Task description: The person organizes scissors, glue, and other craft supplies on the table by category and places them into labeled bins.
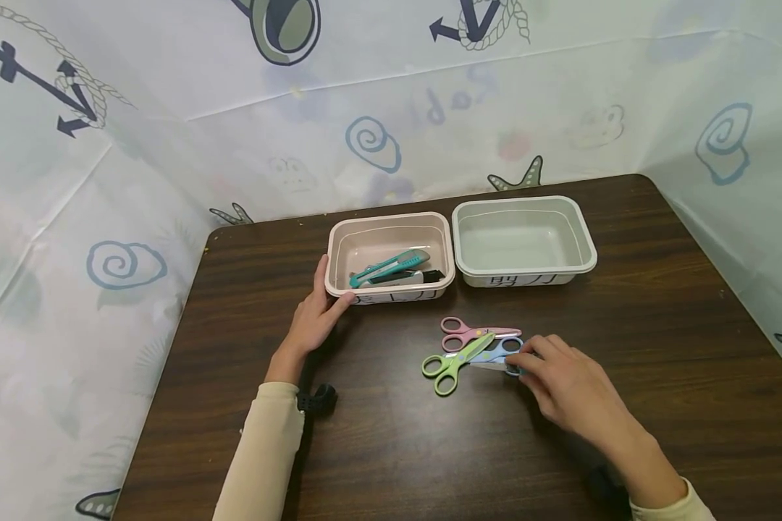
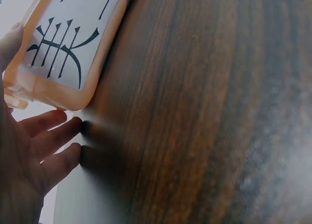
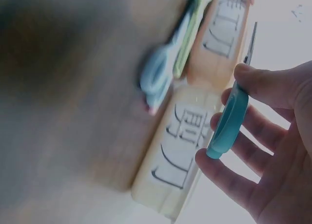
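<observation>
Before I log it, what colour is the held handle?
Teal handle, clearest in the right wrist view.

Left hand [image 1: 313,318]: touches near left corner of pink bin [image 1: 391,221] containing teal cutter [image 1: 391,268] and black-and-grey cutter [image 1: 407,278]. Pale green bin [image 1: 518,250]: just to right. Right hand [image 1: 576,391]: pinches partly hidden scissors [image 1: 489,366], blade leftward. Beside these: blue scissors [image 1: 497,352], green scissors [image 1: 459,362], pink scissors [image 1: 476,333].

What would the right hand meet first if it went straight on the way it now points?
The right hand would probably meet the blue scissors first, though its height above the table is unclear.
</observation>
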A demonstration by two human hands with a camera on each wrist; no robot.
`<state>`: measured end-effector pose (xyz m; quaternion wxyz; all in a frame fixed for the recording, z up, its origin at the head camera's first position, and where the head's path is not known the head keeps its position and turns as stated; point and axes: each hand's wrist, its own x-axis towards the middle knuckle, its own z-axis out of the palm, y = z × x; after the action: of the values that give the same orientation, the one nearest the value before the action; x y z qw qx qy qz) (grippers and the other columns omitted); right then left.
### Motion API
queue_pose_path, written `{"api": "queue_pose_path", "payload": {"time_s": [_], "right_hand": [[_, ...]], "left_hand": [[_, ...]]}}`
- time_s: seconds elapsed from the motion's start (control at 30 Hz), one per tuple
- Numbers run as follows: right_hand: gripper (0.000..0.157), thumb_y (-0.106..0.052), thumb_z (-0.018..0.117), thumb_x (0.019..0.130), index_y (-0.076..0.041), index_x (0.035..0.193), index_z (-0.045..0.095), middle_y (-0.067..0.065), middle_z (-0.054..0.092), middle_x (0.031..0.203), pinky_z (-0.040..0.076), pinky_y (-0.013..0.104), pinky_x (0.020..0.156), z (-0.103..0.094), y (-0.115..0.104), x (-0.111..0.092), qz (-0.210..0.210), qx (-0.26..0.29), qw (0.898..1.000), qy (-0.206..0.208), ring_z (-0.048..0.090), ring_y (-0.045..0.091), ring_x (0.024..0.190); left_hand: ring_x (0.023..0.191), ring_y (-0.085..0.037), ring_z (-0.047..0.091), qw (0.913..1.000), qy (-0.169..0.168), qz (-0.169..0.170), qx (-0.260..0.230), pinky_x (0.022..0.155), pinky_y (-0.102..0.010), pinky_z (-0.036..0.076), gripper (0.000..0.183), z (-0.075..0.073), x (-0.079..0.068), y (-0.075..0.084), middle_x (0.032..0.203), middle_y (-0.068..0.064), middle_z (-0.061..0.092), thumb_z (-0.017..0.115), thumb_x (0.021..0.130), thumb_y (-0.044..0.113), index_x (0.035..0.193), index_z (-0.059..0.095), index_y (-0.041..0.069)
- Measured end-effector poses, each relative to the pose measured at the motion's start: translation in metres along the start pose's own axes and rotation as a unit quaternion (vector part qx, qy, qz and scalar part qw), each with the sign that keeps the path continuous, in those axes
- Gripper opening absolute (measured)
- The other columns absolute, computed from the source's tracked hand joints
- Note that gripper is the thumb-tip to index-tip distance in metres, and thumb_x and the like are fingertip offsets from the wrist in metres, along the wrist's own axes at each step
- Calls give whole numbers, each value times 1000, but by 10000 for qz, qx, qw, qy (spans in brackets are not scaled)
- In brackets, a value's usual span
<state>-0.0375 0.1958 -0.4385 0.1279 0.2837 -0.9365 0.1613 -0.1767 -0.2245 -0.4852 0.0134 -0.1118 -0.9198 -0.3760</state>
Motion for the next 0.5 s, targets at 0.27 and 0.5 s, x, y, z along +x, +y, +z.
{"api": "queue_pose_path", "payload": {"time_s": [0.27,0.5], "right_hand": [[30,-9,75,83,-16,112,72,-1,65,107,50,42,66,-7,19,23,488,202,9985,124,56,22,102],[30,-7,73,83,-12,112,72,2,67,106,49,46,73,-5,27,42,518,131,9975,465,56,26,102]], "left_hand": [[124,-35,53,9999,65,67,58,90,-59,41,85,2,0,-1,146,-12,48,54,96,54,155,-7,44],[122,-35,55,9998,104,45,144,89,-58,42,85,1,0,-2,145,-12,50,54,96,54,155,-6,44]]}}
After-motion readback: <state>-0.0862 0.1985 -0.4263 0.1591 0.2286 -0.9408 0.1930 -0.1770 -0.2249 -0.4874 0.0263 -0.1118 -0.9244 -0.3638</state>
